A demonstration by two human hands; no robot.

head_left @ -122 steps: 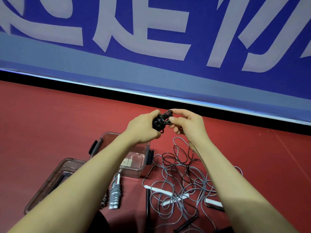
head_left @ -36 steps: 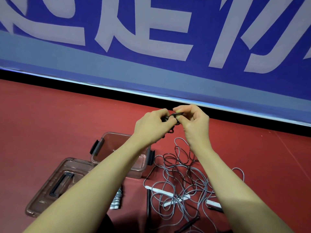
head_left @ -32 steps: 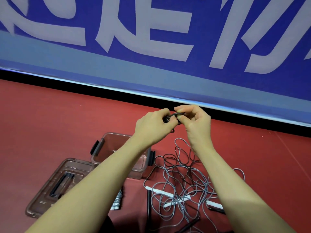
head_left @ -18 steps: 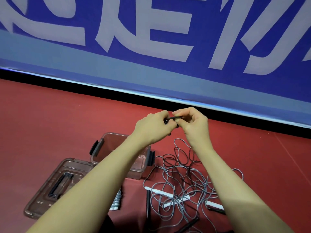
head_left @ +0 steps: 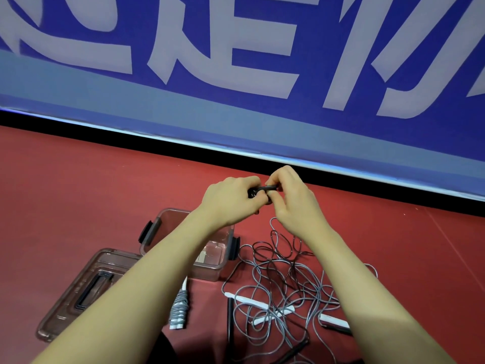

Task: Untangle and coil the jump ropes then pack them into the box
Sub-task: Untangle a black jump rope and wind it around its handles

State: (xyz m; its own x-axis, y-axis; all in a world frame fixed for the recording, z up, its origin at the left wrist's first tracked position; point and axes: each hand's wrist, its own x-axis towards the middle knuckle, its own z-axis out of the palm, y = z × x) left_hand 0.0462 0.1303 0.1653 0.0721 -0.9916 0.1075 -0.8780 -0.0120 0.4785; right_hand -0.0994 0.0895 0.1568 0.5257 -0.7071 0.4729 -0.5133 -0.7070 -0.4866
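Right now both of my hands are raised over the red floor [head_left: 78, 193], working one black jump rope [head_left: 262, 191] between them. My left hand [head_left: 231, 200] is curled round the small black bundle, and my right hand [head_left: 291, 203] pinches a strand at its top with thumb and forefinger; I cannot see how much rope is hidden inside my left palm.

To my mind this is the finishing wrap of the coil. To do it well I should keep my left grip firm so the loops do not spring apart, and pull the last turn snug with my right hand before tucking the end under, not over.

Below my left forearm, the clear box [head_left: 157, 227] stands open, its lid [head_left: 68, 298] lying just to its near left. A grey rope already coiled [head_left: 179, 308] lies near the box, outside it. To the right sprawls the tangle of grey and black ropes [head_left: 283, 285] with white handles [head_left: 252, 302], not yet sorted. The bundle must stay tight, or it will loosen in the box.
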